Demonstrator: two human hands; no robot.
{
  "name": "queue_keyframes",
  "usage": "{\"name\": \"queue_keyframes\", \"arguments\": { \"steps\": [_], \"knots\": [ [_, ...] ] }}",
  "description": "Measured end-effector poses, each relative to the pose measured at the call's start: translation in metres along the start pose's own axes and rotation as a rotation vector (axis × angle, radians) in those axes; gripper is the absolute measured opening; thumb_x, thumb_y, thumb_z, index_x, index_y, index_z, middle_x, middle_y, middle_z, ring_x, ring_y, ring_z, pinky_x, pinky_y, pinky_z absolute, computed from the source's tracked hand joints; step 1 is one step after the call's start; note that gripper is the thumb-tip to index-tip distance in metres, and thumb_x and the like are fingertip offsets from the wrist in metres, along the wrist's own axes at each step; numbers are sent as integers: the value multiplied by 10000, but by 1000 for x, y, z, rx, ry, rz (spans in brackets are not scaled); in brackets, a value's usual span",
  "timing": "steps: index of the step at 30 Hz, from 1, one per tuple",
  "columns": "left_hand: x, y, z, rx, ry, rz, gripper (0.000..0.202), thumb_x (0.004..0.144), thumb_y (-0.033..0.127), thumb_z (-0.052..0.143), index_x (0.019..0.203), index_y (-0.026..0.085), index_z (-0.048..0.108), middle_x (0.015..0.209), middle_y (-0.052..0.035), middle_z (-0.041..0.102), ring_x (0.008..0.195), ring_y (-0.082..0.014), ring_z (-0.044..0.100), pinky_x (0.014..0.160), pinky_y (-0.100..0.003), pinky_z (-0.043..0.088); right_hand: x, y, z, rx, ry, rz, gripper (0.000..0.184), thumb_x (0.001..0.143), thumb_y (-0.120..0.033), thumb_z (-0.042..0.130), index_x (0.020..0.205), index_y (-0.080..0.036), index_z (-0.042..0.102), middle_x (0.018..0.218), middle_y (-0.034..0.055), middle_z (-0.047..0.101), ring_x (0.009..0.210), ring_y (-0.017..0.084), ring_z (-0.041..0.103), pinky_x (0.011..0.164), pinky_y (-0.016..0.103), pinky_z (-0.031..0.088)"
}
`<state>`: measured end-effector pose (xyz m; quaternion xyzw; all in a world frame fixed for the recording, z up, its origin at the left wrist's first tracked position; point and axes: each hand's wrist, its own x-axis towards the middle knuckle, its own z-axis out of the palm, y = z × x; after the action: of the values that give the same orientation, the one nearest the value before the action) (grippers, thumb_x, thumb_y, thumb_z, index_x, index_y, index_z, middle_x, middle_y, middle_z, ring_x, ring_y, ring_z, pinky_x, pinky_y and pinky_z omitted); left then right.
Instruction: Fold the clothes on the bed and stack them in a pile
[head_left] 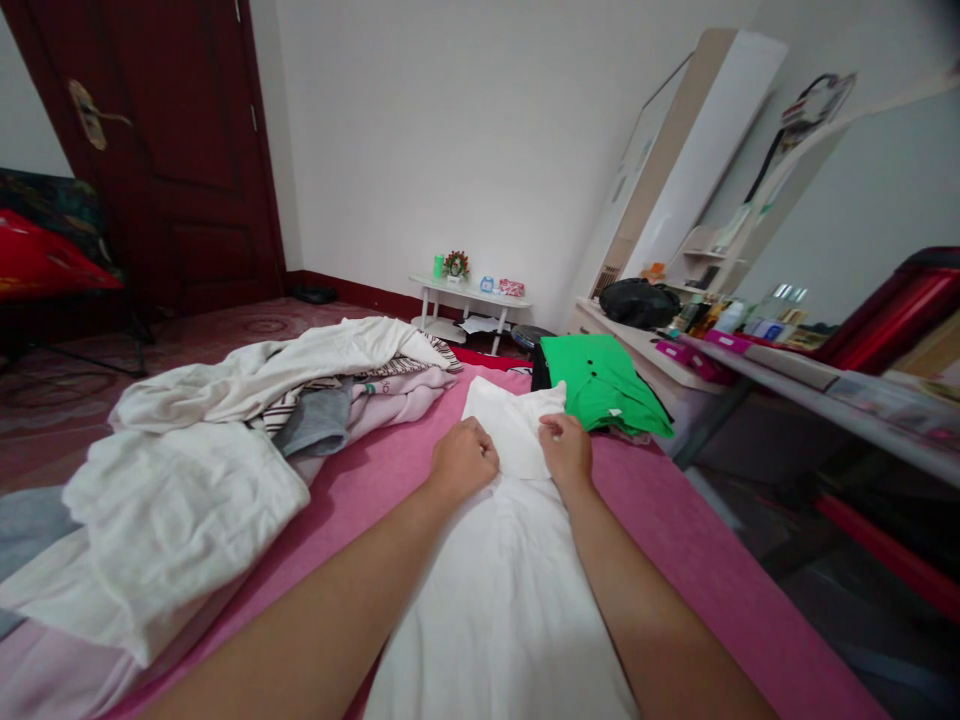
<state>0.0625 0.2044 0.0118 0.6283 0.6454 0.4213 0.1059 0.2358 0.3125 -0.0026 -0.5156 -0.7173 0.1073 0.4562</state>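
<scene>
A long white garment (517, 570) lies lengthwise in front of me on the pink bed cover (682, 540); I cannot tell what kind of garment it is. Its far part is turned over into a flat, narrow section. My left hand (465, 458) is closed on the left edge of this section, fingers curled in. On the opposite edge, my right hand (567, 450) pinches the white cloth between thumb and fingers. Just beyond my right hand is a folded green buttoned shirt (604, 378), lying on other dark folded clothes.
A loose heap of white, grey, striped and pink clothes (195, 500) covers the left side. A small white table (469, 291) stands by the far wall. To the right are a dresser (637, 340) with bottles and a metal-edged table (832, 405). A dark red door (172, 150) is at far left.
</scene>
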Motion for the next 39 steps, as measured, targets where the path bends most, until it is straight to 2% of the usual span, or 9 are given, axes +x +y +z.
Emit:
{"name": "queue_keyframes", "arguments": {
  "steps": [2,4,6,8,11,13,19,26,39],
  "knots": [
    [-1,2,-1,81,-22,68,137,641,98,541,600,169,651,939,-53,661,837,-178,580,652,-244,413,0,-1,-2,-69,30,-62,284,736,-247,511,952,-165,676,1050,106,647,940,230,602,896,365,449],
    [-2,4,-2,108,-71,116,156,643,79,531,597,173,647,973,-53,663,883,-187,579,701,-252,432,-1,-2,-2,-179,-29,-121,379,768,-281,530,1111,-162,638,1250,120,574,1146,255,521,999,377,388],
    [-1,6,-2,125,-102,141,177,646,66,515,607,178,647,954,-51,671,890,-190,581,729,-259,440,-4,-5,0,-325,-188,-131,487,820,-364,523,1266,-174,556,1425,105,441,1319,284,365,1071,418,311],
    [-1,6,-2,137,-118,151,187,650,63,509,624,181,652,941,-50,675,895,-192,584,746,-264,446,-7,-8,1,-436,-368,-85,541,878,-446,454,1361,-203,472,1507,73,333,1398,301,227,1099,475,249],
    [-1,6,-2,134,-128,141,191,655,69,510,650,183,663,948,-47,674,905,-193,588,759,-265,453,-10,-13,1,-509,-485,-38,547,924,-484,355,1408,-235,414,1539,31,266,1427,300,142,1104,510,215],
    [-1,5,-2,119,-129,130,195,658,76,509,662,185,669,957,-45,671,913,-192,589,764,-263,456,-10,-14,0,-519,-488,-34,551,925,-485,359,1414,-234,405,1543,21,253,1428,297,138,1106,497,220],
    [0,0,2,94,-132,122,239,608,51,492,653,191,680,959,-31,670,917,-184,594,787,-255,453,-8,-8,1,-498,-431,-72,511,916,-465,413,1366,-230,474,1505,14,346,1413,266,205,1121,421,227],
    [2,-2,3,84,-141,121,251,607,48,487,651,193,687,971,-30,666,918,-182,590,803,-255,451,-8,-6,2,-484,-412,-73,491,910,-446,435,1341,-221,503,1487,22,379,1406,268,225,1113,424,247],
    [1,-1,3,62,-122,97,224,644,65,495,674,187,680,918,-32,652,836,-165,598,726,-242,453,-9,-5,1,-450,-392,-82,467,904,-436,448,1312,-225,531,1470,17,406,1400,265,240,1108,416,257]
  ]
}}
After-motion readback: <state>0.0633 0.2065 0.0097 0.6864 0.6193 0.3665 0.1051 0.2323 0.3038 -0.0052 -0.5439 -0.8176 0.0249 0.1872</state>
